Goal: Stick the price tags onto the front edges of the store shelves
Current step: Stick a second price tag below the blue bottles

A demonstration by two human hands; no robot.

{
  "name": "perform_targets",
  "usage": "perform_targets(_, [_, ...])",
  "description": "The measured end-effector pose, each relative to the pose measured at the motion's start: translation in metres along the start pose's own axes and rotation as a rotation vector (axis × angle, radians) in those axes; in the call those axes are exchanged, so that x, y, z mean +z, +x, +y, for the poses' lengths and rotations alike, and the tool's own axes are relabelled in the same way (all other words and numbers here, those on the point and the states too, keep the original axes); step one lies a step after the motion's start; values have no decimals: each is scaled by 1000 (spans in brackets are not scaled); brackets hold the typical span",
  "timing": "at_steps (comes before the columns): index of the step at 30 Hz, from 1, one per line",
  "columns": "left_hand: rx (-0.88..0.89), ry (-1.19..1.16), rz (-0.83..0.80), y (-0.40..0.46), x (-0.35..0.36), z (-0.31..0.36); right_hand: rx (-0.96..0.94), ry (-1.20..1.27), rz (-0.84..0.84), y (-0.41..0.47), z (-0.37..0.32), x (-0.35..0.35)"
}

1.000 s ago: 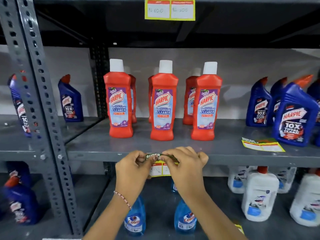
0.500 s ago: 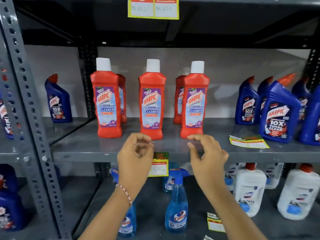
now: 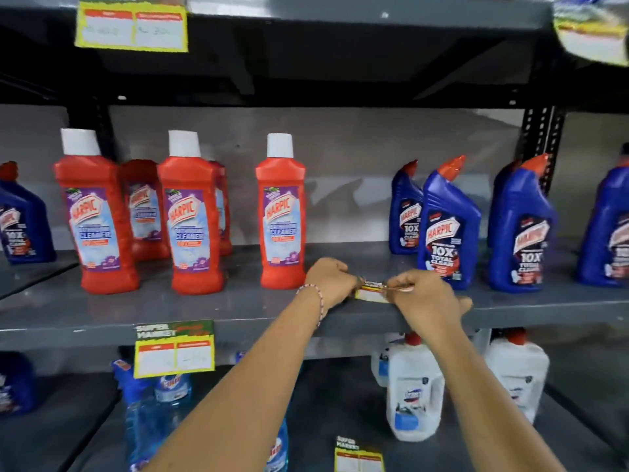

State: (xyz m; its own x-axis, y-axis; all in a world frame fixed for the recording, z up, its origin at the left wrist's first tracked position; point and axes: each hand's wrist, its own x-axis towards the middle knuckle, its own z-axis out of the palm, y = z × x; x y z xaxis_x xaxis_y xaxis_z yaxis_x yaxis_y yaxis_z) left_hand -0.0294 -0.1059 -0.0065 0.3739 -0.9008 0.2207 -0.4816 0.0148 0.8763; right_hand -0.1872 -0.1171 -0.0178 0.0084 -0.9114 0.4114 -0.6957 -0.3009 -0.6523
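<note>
Pinching a loose price tag (image 3: 371, 291) between left hand (image 3: 332, 281) and right hand (image 3: 422, 298), with one hung tag (image 3: 174, 349) already on the shelf edge (image 3: 85, 335), several tags remain.

Red bottles (image 3: 193, 216) stand at left, blue bottles (image 3: 449, 226) at right, white jugs (image 3: 413, 390) and spray bottles (image 3: 149, 413) below.

A single head-worn wide-angle camera is looking forward and slightly down, facing a grey store shelf (image 3: 190, 301) squarely from close range. The middle shelf is crossing the frame's centre, the shelf above (image 3: 340, 18) is running along 12 o'clock, and the lower shelf (image 3: 323, 403) is sitting at 6 o'clock. Both forearms are entering from 6 o'clock. No second view is sharing the scene.
</note>
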Motion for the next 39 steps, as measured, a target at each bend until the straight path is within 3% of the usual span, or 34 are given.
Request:
perform_targets(6, [1, -78, 30, -9, 7, 17, -191, 510, 22, 10, 27, -14])
perform_targets(10, [42, -176, -2, -36, 46, 40, -233, 643, 47, 7, 77, -38])
perform_targets(12, [43, -191, -36, -52, 118, 68, -265, 635, 61, 14, 141, -75])
perform_targets(15, [82, -221, -58, -67, 159, 81, -246, 692, 107, 15, 176, -90])
perform_targets(23, [224, -35, 34, -73, 206, 89, -137, 717, 166, 23, 211, -92])
perform_targets(32, [265, 58, 136, -68, 228, 88, -152, 637, 219, 32, 226, -90])
perform_targets(39, [337, 169, 172, -65, 222, 83, -71, 616, 387, 35, 227, -88])
